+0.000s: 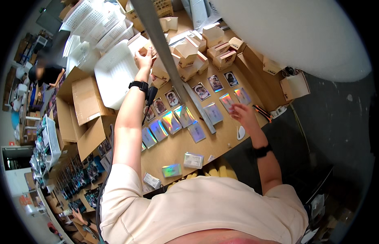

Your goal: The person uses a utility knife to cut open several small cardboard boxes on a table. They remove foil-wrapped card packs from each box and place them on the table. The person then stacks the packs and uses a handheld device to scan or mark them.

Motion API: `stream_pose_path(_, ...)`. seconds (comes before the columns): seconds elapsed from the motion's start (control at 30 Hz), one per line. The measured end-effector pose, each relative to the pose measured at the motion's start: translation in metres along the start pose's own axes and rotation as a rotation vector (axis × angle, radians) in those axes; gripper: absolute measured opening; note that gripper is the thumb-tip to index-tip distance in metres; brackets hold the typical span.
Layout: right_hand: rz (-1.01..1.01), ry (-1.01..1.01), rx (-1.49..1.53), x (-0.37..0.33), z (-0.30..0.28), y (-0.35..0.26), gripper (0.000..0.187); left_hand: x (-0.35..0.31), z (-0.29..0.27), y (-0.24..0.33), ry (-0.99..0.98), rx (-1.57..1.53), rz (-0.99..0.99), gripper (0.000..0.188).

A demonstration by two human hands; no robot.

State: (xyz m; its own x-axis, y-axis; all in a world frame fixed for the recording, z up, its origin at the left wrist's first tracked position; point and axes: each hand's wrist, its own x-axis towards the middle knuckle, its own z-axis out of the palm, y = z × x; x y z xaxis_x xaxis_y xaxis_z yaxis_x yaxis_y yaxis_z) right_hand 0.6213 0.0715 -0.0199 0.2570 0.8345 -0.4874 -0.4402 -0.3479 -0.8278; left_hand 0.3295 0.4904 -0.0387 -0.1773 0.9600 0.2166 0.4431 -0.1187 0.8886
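A wooden table (218,142) spreads before you, a white plastic tub (116,73) at its left and small tan cartons (186,53) clustered along its far side. Your left hand (143,61), fingers curled, reaches among the cartons; your right hand (245,116), half-curled, is beside the rightmost iridescent packs (171,122). Whether either grips anything, you cannot tell. Illustrated cards (172,99) lie just beyond the packs.

The left hand (143,60) is at the small cardboard boxes (186,53) beside a white plastic basket (114,77). The right hand (244,116), fingers loosely curled, is near holographic packets (171,123) and illustrated cards (201,92) laid across the table (155,160).
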Motion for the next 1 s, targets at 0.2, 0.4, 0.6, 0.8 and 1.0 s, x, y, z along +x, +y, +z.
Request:
stream_pose_path(0.2,0.024,0.044,0.15,-0.046,-0.037,0.043,0.019,0.082,-0.027,-0.069,0.305,0.529,0.057,0.054)
stream_pose_path(0.4,0.037,0.271,0.213,-0.075,-0.092,0.063,0.019,0.006,-0.01,0.021,-0.421,0.167,-0.06,0.065)
stream_pose_path(0.6,-0.1,0.409,0.247,-0.064,-0.135,0.04,0.032,0.062,-0.047,-0.039,-0.325,-0.092,-0.047,0.044)
stream_pose_path(0.8,-0.656,0.888,-0.264,-0.026,-0.187,-0.047,0.08,-0.034,-0.087,0.017,-0.311,-0.508,-0.168,0.03)
stream_pose_path(1.0,-0.618,0.938,-0.52,0.02,-0.205,-0.094,0.086,-0.146,-0.153,0.059,-0.307,-0.532,-0.245,0.038)
